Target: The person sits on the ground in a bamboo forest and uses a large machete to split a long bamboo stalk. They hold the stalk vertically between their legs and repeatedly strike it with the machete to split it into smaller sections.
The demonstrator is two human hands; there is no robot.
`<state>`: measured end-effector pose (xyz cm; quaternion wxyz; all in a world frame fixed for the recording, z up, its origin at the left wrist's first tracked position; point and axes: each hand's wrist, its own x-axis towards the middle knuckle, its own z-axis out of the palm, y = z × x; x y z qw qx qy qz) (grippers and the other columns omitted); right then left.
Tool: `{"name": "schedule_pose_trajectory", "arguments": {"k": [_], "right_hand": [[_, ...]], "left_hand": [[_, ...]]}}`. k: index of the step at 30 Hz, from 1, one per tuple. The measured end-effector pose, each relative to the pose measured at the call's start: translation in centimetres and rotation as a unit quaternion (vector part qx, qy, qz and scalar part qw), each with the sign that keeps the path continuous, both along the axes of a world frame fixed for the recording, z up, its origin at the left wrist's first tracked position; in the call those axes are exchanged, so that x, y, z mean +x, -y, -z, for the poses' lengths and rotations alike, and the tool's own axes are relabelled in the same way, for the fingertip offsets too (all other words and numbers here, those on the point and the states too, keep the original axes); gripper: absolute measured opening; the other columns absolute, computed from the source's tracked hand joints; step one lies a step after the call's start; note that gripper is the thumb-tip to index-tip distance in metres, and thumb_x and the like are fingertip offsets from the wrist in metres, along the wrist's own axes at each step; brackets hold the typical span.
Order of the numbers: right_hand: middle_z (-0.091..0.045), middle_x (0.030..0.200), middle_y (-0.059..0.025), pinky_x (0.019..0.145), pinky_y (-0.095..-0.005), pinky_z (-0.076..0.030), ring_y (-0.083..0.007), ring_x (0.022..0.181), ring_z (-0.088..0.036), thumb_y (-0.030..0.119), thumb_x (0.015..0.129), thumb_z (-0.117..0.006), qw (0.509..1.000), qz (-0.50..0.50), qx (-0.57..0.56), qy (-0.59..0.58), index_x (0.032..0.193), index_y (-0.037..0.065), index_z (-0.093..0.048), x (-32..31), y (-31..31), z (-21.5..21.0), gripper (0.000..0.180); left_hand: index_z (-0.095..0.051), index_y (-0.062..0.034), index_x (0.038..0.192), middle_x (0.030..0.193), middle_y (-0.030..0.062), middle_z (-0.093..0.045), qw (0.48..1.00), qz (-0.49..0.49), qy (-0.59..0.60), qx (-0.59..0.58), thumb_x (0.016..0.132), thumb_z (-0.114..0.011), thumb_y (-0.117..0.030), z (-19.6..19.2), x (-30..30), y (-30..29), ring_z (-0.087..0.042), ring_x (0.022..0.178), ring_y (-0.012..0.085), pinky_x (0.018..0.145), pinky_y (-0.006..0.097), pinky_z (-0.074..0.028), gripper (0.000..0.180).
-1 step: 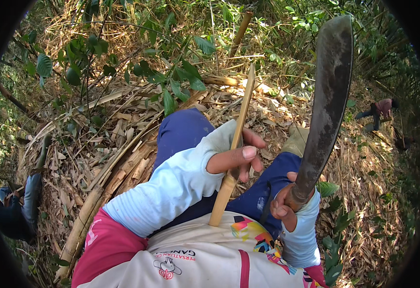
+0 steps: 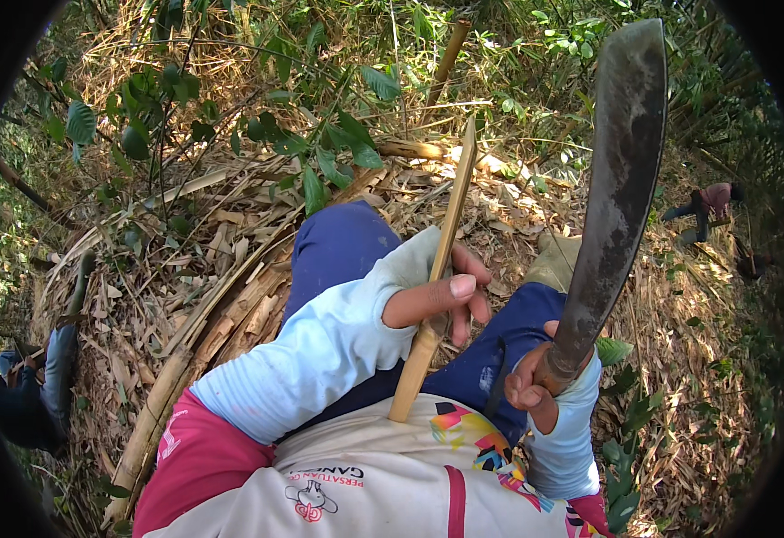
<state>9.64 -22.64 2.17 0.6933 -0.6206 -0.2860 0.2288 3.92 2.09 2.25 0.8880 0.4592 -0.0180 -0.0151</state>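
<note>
At right, your right hand (image 2: 529,380) grips a machete (image 2: 621,170); left of it, your left hand (image 2: 423,300) holds a pointed strip (image 2: 450,220).

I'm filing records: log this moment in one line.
left hand: holds pointed wooden strip | right hand: grips machete, apart from strip | around: dry leaves

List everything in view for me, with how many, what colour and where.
Machete: one, dark grey blade, right of centre, tip up
Stick: one, tan, centre, upper end tapered
Slanting stem: one, brown, top centre
Leafy branches: several, green, upper left
Dry leaves: many, brown, over the ground
Distant person: one, reddish top, right edge
Nearby person: at least one, blue and dark clothing, left edge
Trousers: one pair, navy, centre
Left grip: one, pale-blue sleeve, centre, holding the stick
Right grip: one, pale-blue sleeve, lower right, holding the machete
</note>
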Motion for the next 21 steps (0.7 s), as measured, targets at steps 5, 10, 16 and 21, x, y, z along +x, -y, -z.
{"name": "schedule_pose_trajectory", "arguments": {"k": [5,10,16,21], "right_hand": [[-0.056,0.077,-0.0104,0.048,-0.0276,-0.046,-0.0162,0.059,-0.056,0.014,0.081,-0.078,0.997,-0.002,0.074,-0.032,0.131,0.006,-0.038,1.5,-0.4,-2.1,0.065],[-0.055,0.077,-0.0075,0.048,-0.0241,-0.046,-0.0100,0.060,-0.052,0.023,0.087,-0.070,0.997,0.068,-0.040,-0.014,0.118,0.003,-0.042,1.7,0.0,-7.5,0.046],[-0.055,0.076,-0.0043,0.049,-0.0233,-0.043,-0.0074,0.059,-0.052,0.030,0.085,-0.072,0.992,0.105,-0.069,0.030,0.120,0.002,-0.046,1.4,-0.3,-11.9,0.052],[-0.058,0.081,-0.0030,0.055,-0.0209,-0.041,-0.0066,0.063,-0.051,0.026,0.090,-0.067,0.969,0.086,-0.174,0.154,0.119,-0.001,-0.051,1.8,-0.4,-13.2,0.043]], "left_hand": [[-0.044,-0.0008,0.106,0.096,0.0218,-0.062,0.996,0.080,-0.029,0.000,0.094,-0.058,-0.042,1.1,-1.6,1.8,-0.067,0.080,0.0246,0.073,0.040,-0.058,0.046],[-0.042,-0.0041,0.113,0.080,0.0018,-0.050,0.991,0.077,0.079,0.077,0.085,-0.075,-0.027,2.8,-2.6,4.1,-0.048,0.069,0.0094,0.063,0.024,-0.041,0.049],[-0.042,-0.0038,0.116,0.082,0.0001,-0.049,0.984,0.056,0.035,0.165,0.078,-0.079,-0.010,2.2,-2.8,4.6,-0.049,0.070,0.0087,0.064,0.025,-0.042,0.053],[-0.041,-0.0012,0.117,0.085,0.0019,-0.051,0.966,0.042,0.059,0.247,0.078,-0.078,-0.015,1.9,-3.0,4.8,-0.051,0.073,0.0124,0.069,0.027,-0.044,0.055]]}}
